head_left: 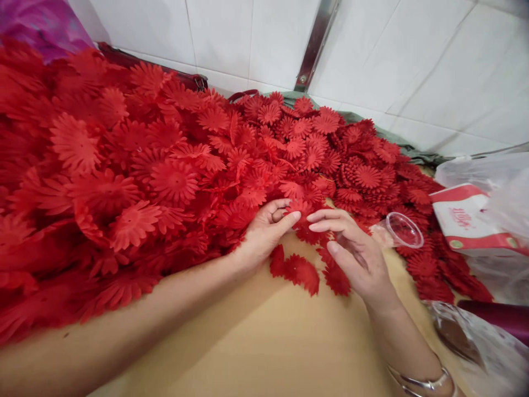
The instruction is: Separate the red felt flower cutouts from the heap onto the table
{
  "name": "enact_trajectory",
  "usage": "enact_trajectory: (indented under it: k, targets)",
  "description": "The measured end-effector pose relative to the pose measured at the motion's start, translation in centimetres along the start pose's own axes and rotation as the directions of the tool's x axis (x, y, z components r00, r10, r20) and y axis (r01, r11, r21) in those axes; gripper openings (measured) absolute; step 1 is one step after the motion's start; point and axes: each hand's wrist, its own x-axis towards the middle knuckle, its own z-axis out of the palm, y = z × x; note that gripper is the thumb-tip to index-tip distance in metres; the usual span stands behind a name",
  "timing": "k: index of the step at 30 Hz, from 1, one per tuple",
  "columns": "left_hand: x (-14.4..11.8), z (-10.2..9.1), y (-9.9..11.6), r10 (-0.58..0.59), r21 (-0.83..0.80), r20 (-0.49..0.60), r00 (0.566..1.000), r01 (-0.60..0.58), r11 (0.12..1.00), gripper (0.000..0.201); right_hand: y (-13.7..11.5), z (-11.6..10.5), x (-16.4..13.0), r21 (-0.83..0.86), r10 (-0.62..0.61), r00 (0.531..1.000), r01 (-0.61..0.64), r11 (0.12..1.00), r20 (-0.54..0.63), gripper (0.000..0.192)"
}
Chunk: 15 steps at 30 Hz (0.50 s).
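The left hand (264, 229) reaches in from the lower left of the frame, fingers curled, thumb extended. The right hand (351, 251) comes from the lower right, fingers extended toward the left hand, fingertips nearly meeting at the centre.
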Motion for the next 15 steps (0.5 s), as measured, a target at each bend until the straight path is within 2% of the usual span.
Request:
enact_trajectory:
  k: [3,5,9,15]
  targets:
    - [-0.2,0.2,0.1,-0.011,0.030,0.050,0.999,0.010,0.999,0.040,0.5,0.4,0.2,-0.020,-0.006,0.985,0.003,1.000,-0.174,0.018]
    - [-0.3,0.2,0.2,-0.004,0.069,0.079,0.997,-0.002,0.998,0.038,1.1,0.7,0.3,-0.057,-0.012,0.968,-0.003,0.998,-0.251,0.017]
    - [-0.4,0.2,0.3,0.021,0.136,0.118,0.993,-0.037,0.990,0.038,1.7,1.3,0.3,-0.118,-0.015,0.966,-0.016,0.993,-0.259,0.023]
    - [-0.4,0.1,0.4,0.011,0.188,0.154,0.988,-0.041,0.981,0.033,1.4,1.5,0.2,-0.036,0.085,0.956,-0.099,0.994,-0.282,0.001]
